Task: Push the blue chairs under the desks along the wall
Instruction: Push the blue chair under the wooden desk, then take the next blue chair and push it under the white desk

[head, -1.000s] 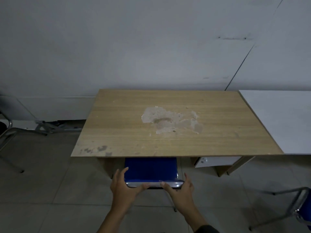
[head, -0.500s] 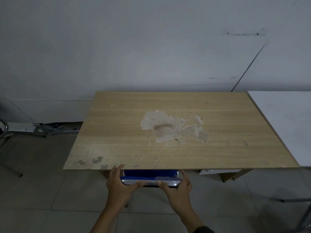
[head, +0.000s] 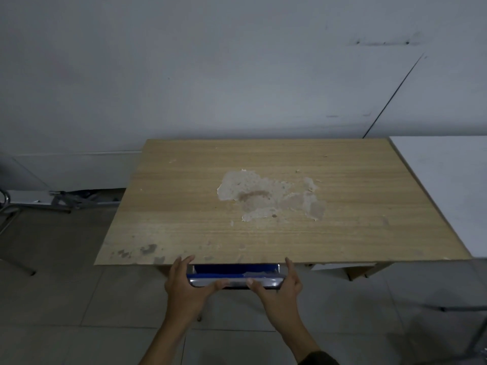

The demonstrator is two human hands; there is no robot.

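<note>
A blue chair (head: 234, 268) with a chrome top rail sits almost wholly under the wooden desk (head: 342, 219) that stands against the wall. Only a thin strip of its blue back and the shiny rail show below the desk's front edge. My left hand (head: 185, 288) grips the rail's left end, thumb along the rail. My right hand (head: 280, 288) grips the right end in the same way. The chair's seat and most of its legs are hidden by the desktop.
A white desk (head: 448, 193) adjoins the wooden one on the right. Metal chair legs (head: 15, 233) stand at the far left, and another metal frame (head: 471, 325) at the lower right. Grey tiled floor lies all around me. A worn patch marks the desktop.
The chair has slid forward under the desk with both hands on its rail; much less of the blue back shows now. The view has moved closer to the desk.
</note>
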